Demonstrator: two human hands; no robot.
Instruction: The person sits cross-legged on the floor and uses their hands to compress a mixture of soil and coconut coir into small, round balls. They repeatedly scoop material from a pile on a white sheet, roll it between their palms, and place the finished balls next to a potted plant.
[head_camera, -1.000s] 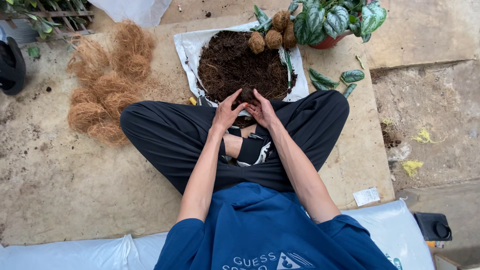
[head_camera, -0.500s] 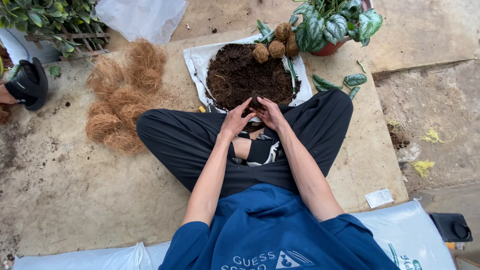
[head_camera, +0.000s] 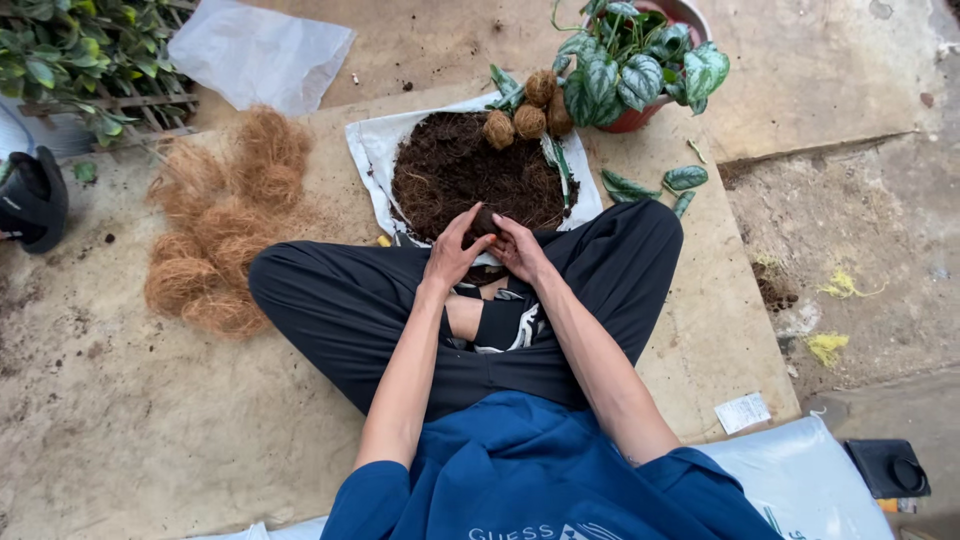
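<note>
I sit cross-legged in black trousers on a concrete slab. My left hand (head_camera: 455, 250) and my right hand (head_camera: 518, 247) are cupped together around a lump of dark soil (head_camera: 487, 221), pressing it between them. The lump sits at the near edge of a pile of dark soil (head_camera: 470, 175) heaped on a white sheet (head_camera: 370, 150). Three brown fibre-wrapped balls (head_camera: 522, 112) lie at the far edge of the pile.
A heap of brown coconut fibre (head_camera: 225, 225) lies to my left. A potted plant with green-and-silver leaves (head_camera: 640, 65) stands at the far right, cut leaves (head_camera: 660, 183) beside it. A clear plastic bag (head_camera: 262, 52), leafy shrubs (head_camera: 75, 55) and a black pot (head_camera: 35, 200) are at left.
Both hands have stayed together at the near edge of the soil pile, working the lump. My head has shifted, so the scene sits lower and further right in view.
</note>
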